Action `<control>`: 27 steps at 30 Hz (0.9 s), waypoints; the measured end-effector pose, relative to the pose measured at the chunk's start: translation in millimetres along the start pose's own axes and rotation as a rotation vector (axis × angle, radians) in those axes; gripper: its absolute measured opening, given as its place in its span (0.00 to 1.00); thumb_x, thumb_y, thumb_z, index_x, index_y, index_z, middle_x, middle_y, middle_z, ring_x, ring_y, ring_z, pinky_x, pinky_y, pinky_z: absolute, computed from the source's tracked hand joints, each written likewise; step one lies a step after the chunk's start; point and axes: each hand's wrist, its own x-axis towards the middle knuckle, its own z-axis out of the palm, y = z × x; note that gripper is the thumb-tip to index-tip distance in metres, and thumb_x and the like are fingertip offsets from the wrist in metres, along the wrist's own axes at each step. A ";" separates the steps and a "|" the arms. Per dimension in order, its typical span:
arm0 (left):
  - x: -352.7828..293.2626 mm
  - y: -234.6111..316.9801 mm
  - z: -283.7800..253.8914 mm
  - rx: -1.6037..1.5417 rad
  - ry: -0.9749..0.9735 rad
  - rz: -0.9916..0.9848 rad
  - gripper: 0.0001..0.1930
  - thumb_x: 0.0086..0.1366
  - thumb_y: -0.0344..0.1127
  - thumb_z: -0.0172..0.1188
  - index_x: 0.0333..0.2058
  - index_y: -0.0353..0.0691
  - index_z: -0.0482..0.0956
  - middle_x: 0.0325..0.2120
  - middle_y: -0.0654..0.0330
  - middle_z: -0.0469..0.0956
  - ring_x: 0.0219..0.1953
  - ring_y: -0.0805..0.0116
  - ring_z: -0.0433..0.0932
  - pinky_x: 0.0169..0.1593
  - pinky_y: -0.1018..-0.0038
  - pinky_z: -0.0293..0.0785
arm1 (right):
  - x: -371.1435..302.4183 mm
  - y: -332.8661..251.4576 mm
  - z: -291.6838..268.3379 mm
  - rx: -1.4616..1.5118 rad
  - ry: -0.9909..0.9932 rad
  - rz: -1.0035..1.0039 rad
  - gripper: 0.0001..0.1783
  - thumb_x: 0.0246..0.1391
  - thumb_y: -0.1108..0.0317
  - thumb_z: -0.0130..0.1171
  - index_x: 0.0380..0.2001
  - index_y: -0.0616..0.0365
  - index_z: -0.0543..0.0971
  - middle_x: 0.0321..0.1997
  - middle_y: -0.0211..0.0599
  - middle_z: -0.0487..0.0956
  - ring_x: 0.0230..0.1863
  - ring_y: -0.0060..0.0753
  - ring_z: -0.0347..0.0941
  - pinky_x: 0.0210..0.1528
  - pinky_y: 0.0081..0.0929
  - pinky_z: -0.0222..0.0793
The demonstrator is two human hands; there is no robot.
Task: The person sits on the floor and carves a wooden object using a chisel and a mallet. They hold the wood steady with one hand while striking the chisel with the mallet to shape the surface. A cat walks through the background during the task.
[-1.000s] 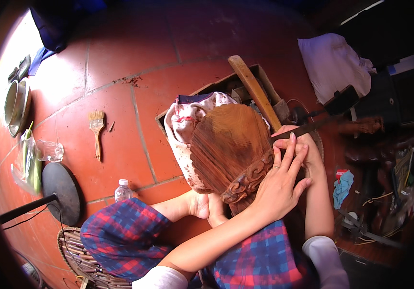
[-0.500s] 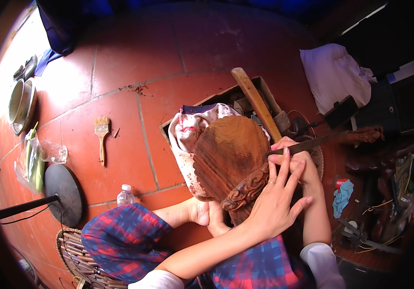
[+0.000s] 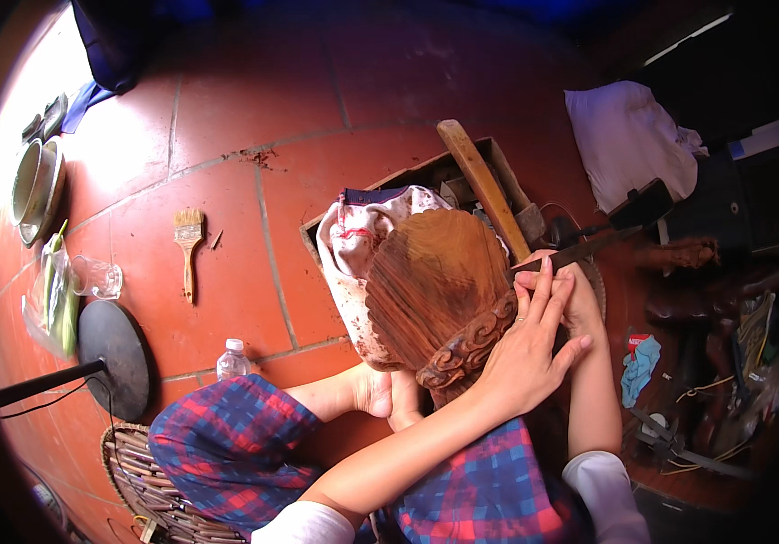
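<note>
The right hand (image 3: 580,301) is bent closed around the dark tool (image 3: 591,246), its grip partly hidden. The left hand (image 3: 525,354) is half open, fingers lightly apart, fingertips resting on the tool. The carved wood (image 3: 435,286) lies just left of both hands.

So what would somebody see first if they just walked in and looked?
Probably the big carved wood in the middle, with its wavy edge and curly carving. Just right of it, the person's fingers are on a long dark tool. The red-and-blue checked trousers stand out too, near the bottom.
</note>
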 end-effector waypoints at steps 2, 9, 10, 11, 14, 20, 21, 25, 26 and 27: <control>-7.9 3.6 -6.8 0.053 -0.023 -0.009 0.36 0.65 0.47 0.51 0.66 0.42 0.46 0.67 0.42 0.35 0.66 0.35 0.42 0.64 0.56 0.55 | -3.7 -0.1 4.7 -0.123 0.001 -0.091 0.08 0.43 0.75 0.64 0.29 0.64 0.76 0.23 0.28 0.73 0.25 0.23 0.70 0.30 0.19 0.69; 2.9 -4.8 0.0 -0.018 0.022 0.005 0.37 0.64 0.46 0.54 0.65 0.40 0.47 0.67 0.43 0.37 0.66 0.40 0.47 0.64 0.57 0.55 | 5.1 0.5 1.1 -0.035 0.045 -0.013 0.06 0.44 0.78 0.62 0.26 0.63 0.74 0.23 0.29 0.74 0.24 0.20 0.71 0.24 0.17 0.67; 6.0 -4.9 0.8 -0.010 0.023 -0.004 0.37 0.64 0.46 0.54 0.65 0.39 0.47 0.67 0.43 0.37 0.66 0.38 0.47 0.64 0.57 0.55 | 3.4 -0.1 2.7 0.005 0.052 -0.021 0.06 0.44 0.78 0.62 0.26 0.62 0.74 0.23 0.28 0.72 0.25 0.19 0.70 0.26 0.16 0.66; 4.4 -4.1 1.0 0.017 0.028 0.004 0.37 0.64 0.46 0.54 0.65 0.39 0.47 0.67 0.43 0.37 0.65 0.38 0.47 0.63 0.57 0.56 | 1.3 0.1 1.4 0.045 0.061 -0.028 0.06 0.44 0.77 0.63 0.25 0.61 0.74 0.22 0.26 0.71 0.26 0.18 0.70 0.27 0.16 0.66; -5.8 -1.6 2.0 0.107 0.048 0.026 0.37 0.64 0.46 0.55 0.65 0.40 0.48 0.67 0.42 0.38 0.65 0.35 0.46 0.63 0.56 0.57 | -9.0 -4.1 15.7 -0.189 0.039 -0.093 0.07 0.45 0.76 0.64 0.28 0.62 0.76 0.22 0.25 0.70 0.28 0.17 0.70 0.30 0.15 0.65; 4.2 -3.8 11.4 0.118 0.060 0.038 0.37 0.63 0.46 0.55 0.65 0.40 0.50 0.66 0.40 0.38 0.64 0.31 0.45 0.61 0.55 0.60 | 5.0 6.1 -8.1 -0.005 -0.021 -0.096 0.06 0.45 0.76 0.63 0.27 0.63 0.75 0.25 0.26 0.72 0.25 0.15 0.67 0.24 0.17 0.63; 1.0 -1.1 9.1 0.161 0.067 0.049 0.37 0.63 0.46 0.55 0.64 0.39 0.50 0.66 0.40 0.38 0.64 0.31 0.45 0.61 0.55 0.61 | -0.8 -1.7 -0.8 -0.046 -0.015 -0.086 0.06 0.45 0.75 0.63 0.27 0.63 0.75 0.26 0.26 0.72 0.25 0.16 0.67 0.25 0.17 0.63; -6.4 -4.5 6.1 0.176 0.048 0.042 0.37 0.63 0.47 0.55 0.64 0.39 0.50 0.66 0.40 0.39 0.64 0.30 0.46 0.60 0.55 0.62 | 2.0 3.4 3.7 -0.129 -0.029 -0.071 0.11 0.43 0.74 0.66 0.32 0.64 0.76 0.26 0.28 0.73 0.26 0.19 0.69 0.26 0.17 0.66; -2.1 -6.4 4.2 0.152 0.041 0.042 0.37 0.63 0.47 0.55 0.64 0.39 0.50 0.66 0.40 0.39 0.64 0.30 0.46 0.60 0.54 0.62 | 8.3 3.8 -2.4 -0.068 -0.025 -0.014 0.11 0.43 0.75 0.66 0.32 0.64 0.76 0.25 0.27 0.73 0.25 0.18 0.69 0.26 0.17 0.66; 0.6 -5.6 8.1 0.085 0.031 0.006 0.37 0.63 0.47 0.55 0.64 0.39 0.50 0.66 0.39 0.39 0.64 0.30 0.45 0.61 0.54 0.60 | 8.3 3.1 -8.0 -0.057 -0.055 -0.021 0.09 0.44 0.74 0.64 0.30 0.63 0.76 0.25 0.27 0.73 0.25 0.18 0.68 0.26 0.18 0.65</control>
